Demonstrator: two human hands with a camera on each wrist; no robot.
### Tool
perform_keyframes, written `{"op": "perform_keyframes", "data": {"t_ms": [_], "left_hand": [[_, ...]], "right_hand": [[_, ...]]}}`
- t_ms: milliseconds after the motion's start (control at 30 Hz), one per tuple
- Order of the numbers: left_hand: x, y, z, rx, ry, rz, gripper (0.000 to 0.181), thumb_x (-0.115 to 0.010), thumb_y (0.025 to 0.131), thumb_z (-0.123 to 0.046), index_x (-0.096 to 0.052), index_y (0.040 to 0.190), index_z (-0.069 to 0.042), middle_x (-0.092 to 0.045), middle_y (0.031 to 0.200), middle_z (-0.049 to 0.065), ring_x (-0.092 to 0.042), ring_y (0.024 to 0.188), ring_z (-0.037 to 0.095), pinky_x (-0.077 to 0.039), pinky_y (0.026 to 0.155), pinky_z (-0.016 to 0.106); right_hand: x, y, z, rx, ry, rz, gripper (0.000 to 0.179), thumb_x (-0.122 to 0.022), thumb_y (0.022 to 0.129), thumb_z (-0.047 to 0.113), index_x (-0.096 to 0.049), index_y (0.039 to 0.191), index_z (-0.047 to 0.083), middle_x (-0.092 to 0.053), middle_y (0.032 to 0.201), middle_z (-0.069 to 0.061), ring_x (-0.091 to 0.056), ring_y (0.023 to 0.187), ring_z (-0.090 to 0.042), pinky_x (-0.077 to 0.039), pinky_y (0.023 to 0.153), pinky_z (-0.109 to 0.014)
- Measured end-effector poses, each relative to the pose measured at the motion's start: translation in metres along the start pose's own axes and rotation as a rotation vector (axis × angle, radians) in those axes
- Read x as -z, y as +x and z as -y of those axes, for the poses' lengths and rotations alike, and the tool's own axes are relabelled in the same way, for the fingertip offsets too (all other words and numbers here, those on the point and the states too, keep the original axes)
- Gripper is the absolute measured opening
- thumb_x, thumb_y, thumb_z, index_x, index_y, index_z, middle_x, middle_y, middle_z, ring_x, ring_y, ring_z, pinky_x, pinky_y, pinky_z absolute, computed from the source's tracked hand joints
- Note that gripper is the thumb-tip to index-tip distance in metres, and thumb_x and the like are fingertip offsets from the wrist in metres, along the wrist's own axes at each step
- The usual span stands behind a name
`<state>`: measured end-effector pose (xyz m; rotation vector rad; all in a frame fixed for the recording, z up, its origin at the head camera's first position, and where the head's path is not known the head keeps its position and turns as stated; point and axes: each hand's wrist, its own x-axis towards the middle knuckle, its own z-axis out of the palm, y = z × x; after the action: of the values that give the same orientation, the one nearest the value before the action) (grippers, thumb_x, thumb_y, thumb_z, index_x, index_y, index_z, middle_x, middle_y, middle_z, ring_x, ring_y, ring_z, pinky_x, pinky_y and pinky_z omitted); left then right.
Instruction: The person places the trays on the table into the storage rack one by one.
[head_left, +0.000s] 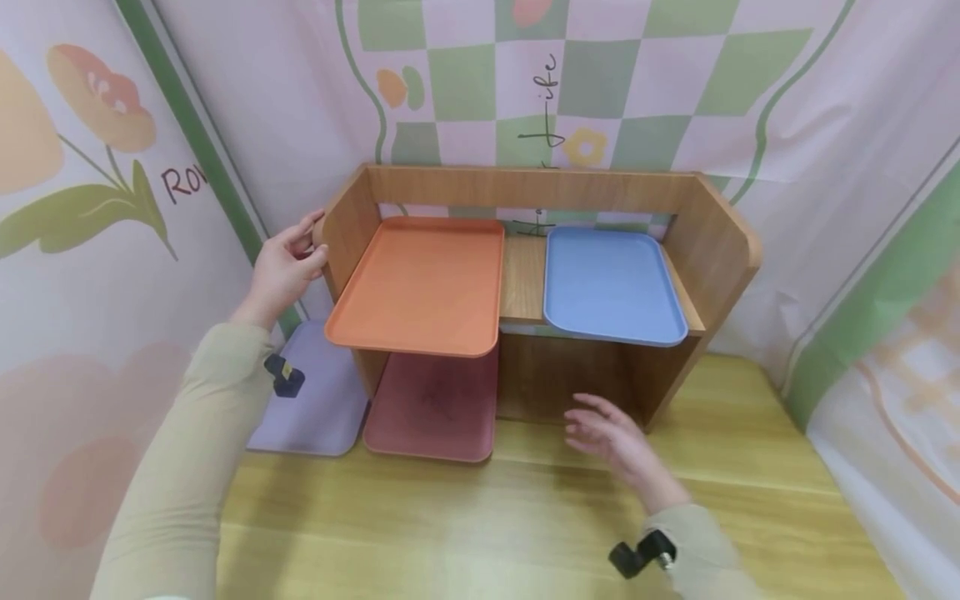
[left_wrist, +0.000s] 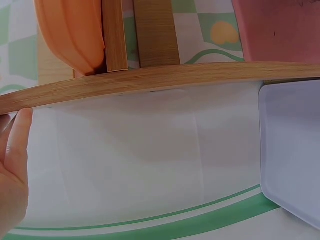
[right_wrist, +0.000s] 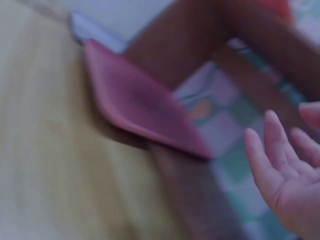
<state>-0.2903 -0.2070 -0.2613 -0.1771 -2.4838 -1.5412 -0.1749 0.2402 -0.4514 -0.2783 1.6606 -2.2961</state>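
A wooden two-level shelf stands on the table. My left hand holds the outer edge of its left side panel, with thumb and fingertips against the wood. On the upper level lie an orange tray at left and a blue tray at right, both jutting past the front. Below the orange one, a dark pink tray sticks out of the lower level. My right hand, fingers loosely spread and holding nothing, hovers before the lower right compartment. In the right wrist view it is apart from the pink tray.
A lavender tray lies on the table just left of the shelf. Printed curtains hang behind the shelf and on both sides. The shelf's right side panel rises beside the blue tray.
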Motion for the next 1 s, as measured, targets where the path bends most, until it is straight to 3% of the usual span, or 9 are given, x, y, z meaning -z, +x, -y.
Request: {"op": "perform_keyframes", "data": {"t_ms": [133, 267, 367, 467, 600, 700, 833, 933, 1000], "left_hand": [[-0.001, 0.001, 0.0, 0.0, -0.005, 0.003, 0.054, -0.053, 0.096, -0.013, -0.036, 0.147, -0.024, -0.043, 0.145, 0.012, -0.056, 0.112, 0.016, -0.048, 0.064, 0.013], [-0.001, 0.002, -0.002, -0.004, -0.004, -0.001, 0.054, -0.052, 0.096, -0.013, -0.036, 0.147, -0.023, -0.043, 0.144, 0.012, -0.055, 0.115, 0.019, -0.049, 0.066, 0.014], [-0.001, 0.001, -0.002, -0.006, -0.003, -0.002, 0.054, -0.052, 0.096, -0.012, -0.036, 0.147, -0.022, -0.043, 0.144, 0.012, -0.054, 0.118, 0.022, -0.049, 0.067, 0.013], [0.0, 0.0, -0.001, -0.002, -0.009, -0.001, 0.054, -0.052, 0.096, -0.011, -0.036, 0.147, -0.022, -0.042, 0.145, 0.013, -0.053, 0.12, 0.024, -0.049, 0.066, 0.012], [0.0, -0.002, 0.0, 0.011, -0.003, -0.001, 0.055, -0.052, 0.096, -0.01, -0.036, 0.147, -0.022, -0.042, 0.145, 0.014, -0.053, 0.12, 0.025, -0.048, 0.066, 0.011], [0.0, -0.002, 0.001, 0.013, 0.003, -0.003, 0.055, -0.052, 0.096, -0.011, -0.036, 0.147, -0.021, -0.042, 0.144, 0.013, -0.054, 0.118, 0.023, -0.048, 0.065, 0.011], [-0.001, -0.001, 0.001, 0.006, 0.014, -0.008, 0.054, -0.053, 0.096, -0.013, -0.036, 0.147, -0.022, -0.043, 0.144, 0.012, -0.055, 0.116, 0.021, -0.048, 0.066, 0.011], [-0.001, -0.001, 0.0, 0.003, 0.017, -0.009, 0.054, -0.053, 0.096, -0.014, -0.036, 0.147, -0.023, -0.043, 0.144, 0.012, -0.055, 0.117, 0.021, -0.048, 0.066, 0.011], [-0.001, -0.001, 0.0, 0.003, 0.012, -0.006, 0.054, -0.053, 0.096, -0.014, -0.036, 0.147, -0.024, -0.043, 0.144, 0.012, -0.055, 0.116, 0.021, -0.048, 0.066, 0.011]], "right_hand": [[0.017, -0.014, 0.047, 0.193, 0.048, 0.165, 0.037, -0.034, 0.1, -0.003, -0.057, 0.123, 0.013, -0.067, 0.109, -0.001, -0.065, 0.096, -0.014, -0.053, 0.088, -0.032], [0.028, -0.025, 0.095, 0.351, 0.064, 0.197, 0.038, -0.03, 0.098, -0.01, -0.055, 0.125, 0.002, -0.066, 0.11, -0.009, -0.066, 0.095, -0.019, -0.053, 0.088, -0.033], [0.033, -0.032, 0.126, 0.461, 0.028, 0.136, 0.036, -0.03, 0.097, -0.013, -0.053, 0.124, -0.004, -0.067, 0.107, -0.013, -0.067, 0.091, -0.022, -0.054, 0.084, -0.032], [0.034, -0.038, 0.153, 0.521, -0.089, -0.049, 0.032, -0.038, 0.095, -0.013, -0.055, 0.121, -0.003, -0.069, 0.101, -0.009, -0.068, 0.084, -0.019, -0.055, 0.078, -0.026], [0.036, -0.037, 0.183, 0.457, -0.486, -0.475, 0.031, -0.057, 0.091, -0.001, -0.059, 0.118, 0.016, -0.064, 0.091, 0.009, -0.06, 0.075, -0.003, -0.05, 0.068, -0.011], [0.04, -0.028, 0.201, 0.361, -0.8, -0.685, 0.043, -0.064, 0.089, 0.011, -0.051, 0.129, 0.024, -0.054, 0.094, 0.019, -0.052, 0.08, 0.005, -0.043, 0.068, -0.003], [0.048, -0.013, 0.217, 0.262, -1.019, -0.705, 0.069, -0.064, 0.09, 0.026, -0.027, 0.148, 0.027, -0.05, 0.121, 0.006, -0.053, 0.113, -0.009, -0.038, 0.069, 0.0], [0.052, -0.003, 0.226, 0.184, -1.077, -0.631, 0.079, -0.061, 0.091, 0.034, -0.01, 0.151, 0.034, -0.035, 0.146, -0.017, -0.041, 0.132, -0.033, -0.038, 0.068, 0.0], [0.055, 0.002, 0.229, 0.159, -1.073, -0.567, 0.08, -0.059, 0.092, 0.033, -0.005, 0.151, 0.037, -0.024, 0.149, -0.028, -0.035, 0.13, -0.047, -0.04, 0.066, -0.001]]}}
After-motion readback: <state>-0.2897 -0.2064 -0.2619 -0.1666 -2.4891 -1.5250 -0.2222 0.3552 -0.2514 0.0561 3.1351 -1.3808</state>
